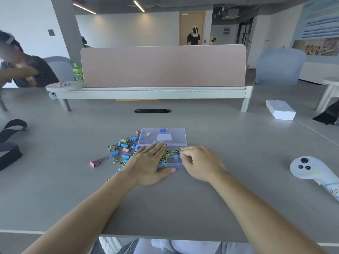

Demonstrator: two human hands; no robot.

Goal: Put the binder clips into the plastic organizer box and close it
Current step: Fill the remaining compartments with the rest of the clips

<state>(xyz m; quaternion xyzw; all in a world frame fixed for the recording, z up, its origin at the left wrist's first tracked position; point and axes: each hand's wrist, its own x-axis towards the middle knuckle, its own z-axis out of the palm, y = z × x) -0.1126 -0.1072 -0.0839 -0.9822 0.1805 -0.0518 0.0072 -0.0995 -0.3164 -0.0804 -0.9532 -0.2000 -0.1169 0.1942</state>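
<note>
Left hand [148, 162] spread flat on my open lilac plastic organizer box [174, 132]; right hand [199, 162] curled at its right end, grip unclear. Colourful metal binder clips [121, 145] lie scattered on the grey counter [238, 153], left of the box.

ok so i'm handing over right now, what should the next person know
Left hand flat, fingers straight, on the left part of the organizer box.
Right hand: fingers curled at its right part; unclear if they pinch a clip.
Lid open, lying back.
Done: some binder clips in rows inside.
Left: loose clips on the table left of the box go in, then close the lid.
</note>
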